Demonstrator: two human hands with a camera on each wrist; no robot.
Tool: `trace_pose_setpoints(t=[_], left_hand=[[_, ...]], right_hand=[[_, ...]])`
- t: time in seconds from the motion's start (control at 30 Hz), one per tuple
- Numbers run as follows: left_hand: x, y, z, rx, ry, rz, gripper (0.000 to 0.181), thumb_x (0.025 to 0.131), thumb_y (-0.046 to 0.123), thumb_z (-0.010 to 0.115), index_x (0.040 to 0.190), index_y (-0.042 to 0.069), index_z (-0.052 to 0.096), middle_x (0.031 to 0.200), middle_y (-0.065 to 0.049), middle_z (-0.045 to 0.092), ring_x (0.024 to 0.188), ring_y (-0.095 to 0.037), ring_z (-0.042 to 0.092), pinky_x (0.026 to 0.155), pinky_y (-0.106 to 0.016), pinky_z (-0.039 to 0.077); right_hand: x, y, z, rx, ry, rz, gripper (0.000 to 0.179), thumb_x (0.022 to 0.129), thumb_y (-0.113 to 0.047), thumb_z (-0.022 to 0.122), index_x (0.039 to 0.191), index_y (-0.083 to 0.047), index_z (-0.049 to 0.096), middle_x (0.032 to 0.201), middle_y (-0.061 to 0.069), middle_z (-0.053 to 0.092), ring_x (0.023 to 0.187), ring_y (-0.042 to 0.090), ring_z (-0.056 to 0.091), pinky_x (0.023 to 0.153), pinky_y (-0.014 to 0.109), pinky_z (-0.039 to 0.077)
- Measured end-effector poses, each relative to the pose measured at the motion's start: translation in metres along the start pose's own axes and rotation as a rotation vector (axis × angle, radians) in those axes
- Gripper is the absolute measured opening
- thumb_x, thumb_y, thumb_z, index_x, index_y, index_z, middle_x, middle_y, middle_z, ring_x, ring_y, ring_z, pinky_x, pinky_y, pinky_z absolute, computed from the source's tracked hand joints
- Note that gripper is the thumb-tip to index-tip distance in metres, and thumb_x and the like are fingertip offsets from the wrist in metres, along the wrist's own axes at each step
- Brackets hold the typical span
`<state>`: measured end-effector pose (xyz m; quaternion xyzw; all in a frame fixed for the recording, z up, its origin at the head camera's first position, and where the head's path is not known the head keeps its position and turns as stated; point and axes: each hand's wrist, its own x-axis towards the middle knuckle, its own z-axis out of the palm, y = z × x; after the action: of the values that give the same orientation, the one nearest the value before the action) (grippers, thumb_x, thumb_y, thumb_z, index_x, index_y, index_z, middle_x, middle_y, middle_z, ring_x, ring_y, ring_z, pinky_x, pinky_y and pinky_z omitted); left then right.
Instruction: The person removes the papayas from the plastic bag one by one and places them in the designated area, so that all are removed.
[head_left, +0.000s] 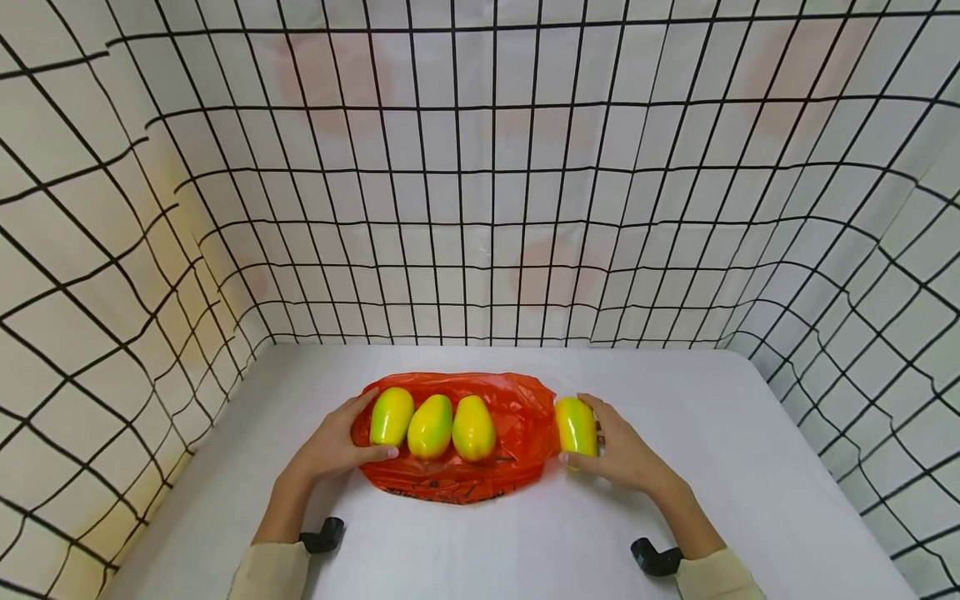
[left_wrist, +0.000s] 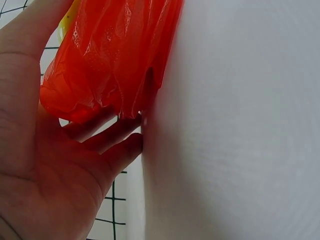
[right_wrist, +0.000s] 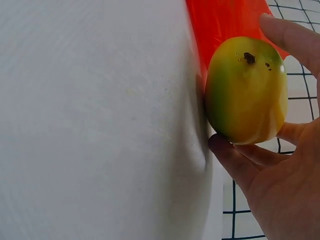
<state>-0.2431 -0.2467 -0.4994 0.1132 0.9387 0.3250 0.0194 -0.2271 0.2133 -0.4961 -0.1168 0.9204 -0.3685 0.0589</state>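
Note:
Three yellow-green mangoes lie in a row on a crumpled red plastic bag: a left one, a middle one and a right one. My left hand holds the bag's left end, thumb in front and fingers behind; in the left wrist view the red film hides some fingertips. A fourth mango stands on its own just past the bag's right end. Around it curves my right hand, gripping it between thumb and fingers. The right wrist view shows dark specks on this mango's end.
The white table runs up to a back wall covered with a black grid. Similar grid walls rise at both sides. Black camera mounts sit on the wrists.

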Motion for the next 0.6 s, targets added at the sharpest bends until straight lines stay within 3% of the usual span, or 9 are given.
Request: trace_pose_setpoints(t=[0.4, 0.6], left_hand=[[0.0027, -0.0034, 0.0010, -0.023, -0.001, -0.005, 0.097, 0.064, 0.064, 0.079, 0.146, 0.035, 0.037, 0.136, 0.009, 0.051, 0.122, -0.019, 0.048, 0.094, -0.050, 0.053], [0.0024, -0.0034, 0.0017, -0.019, 0.001, 0.002, 0.097, 0.065, 0.065, 0.079, 0.147, 0.035, 0.036, 0.139, 0.008, 0.049, 0.125, -0.022, 0.047, 0.096, -0.053, 0.051]], right_hand=[[-0.0002, 0.0023, -0.0034, -0.015, 0.010, 0.003, 0.104, 0.074, -0.061, 0.075, 0.153, -0.018, 0.023, 0.150, 0.008, 0.036, 0.121, 0.028, 0.050, 0.098, 0.049, 0.051], [-0.0007, 0.0037, -0.0054, -0.016, 0.003, 0.009, 0.105, 0.074, -0.062, 0.074, 0.153, -0.017, 0.022, 0.152, 0.010, 0.033, 0.121, 0.030, 0.052, 0.098, 0.049, 0.051]])
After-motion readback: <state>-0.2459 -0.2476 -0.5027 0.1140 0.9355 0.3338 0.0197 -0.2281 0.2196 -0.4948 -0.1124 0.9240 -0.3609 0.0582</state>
